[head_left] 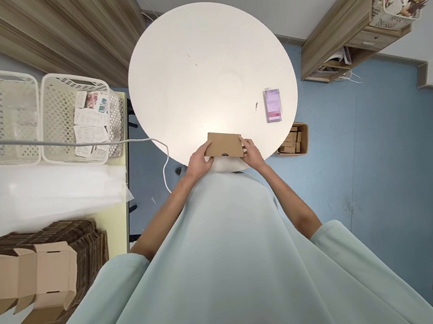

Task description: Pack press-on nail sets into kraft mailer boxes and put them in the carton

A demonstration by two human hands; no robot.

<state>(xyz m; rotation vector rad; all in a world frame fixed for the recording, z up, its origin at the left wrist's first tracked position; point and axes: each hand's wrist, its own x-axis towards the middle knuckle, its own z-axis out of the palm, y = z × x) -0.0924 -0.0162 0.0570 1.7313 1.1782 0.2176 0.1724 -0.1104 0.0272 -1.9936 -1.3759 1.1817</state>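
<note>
1. Gripping a brown carton (223,143) at the near edge of a round white table (204,60) in the head view, just in front of a pale green garment (238,246).
2. Pinching the carton's left end with the left hand (199,161), with the grip closed on the cardboard and the thumb toward the near side.
3. Clasping the right end with the right hand (253,154), likewise with a closed grip, with the fingers at the edge.
4. Showing a dark half-round notch (224,154) at the middle of the carton's near edge; unable to tell whether touching the table underneath.
5. Bearing, on the table's right part, a pixelated purple-and-pink item (272,105), too coarse to identify, with a small dark mark (256,106) to its left.
6. Crossing from the left side toward the left forearm with a pale cable (135,140), passing in front of 2 white baskets (1,116), with printed packets (89,124) inside the right-hand basket.
7. Lying nearer than the baskets: translucent white sheets (48,191), then a stack of folded cardboard boxes (52,264).
8. Standing right of the table, partly hidden by its rim: a box of small brown cartons (305,139), with a wooden cabinet (338,33) farther off on the blue floor (336,165).
</note>
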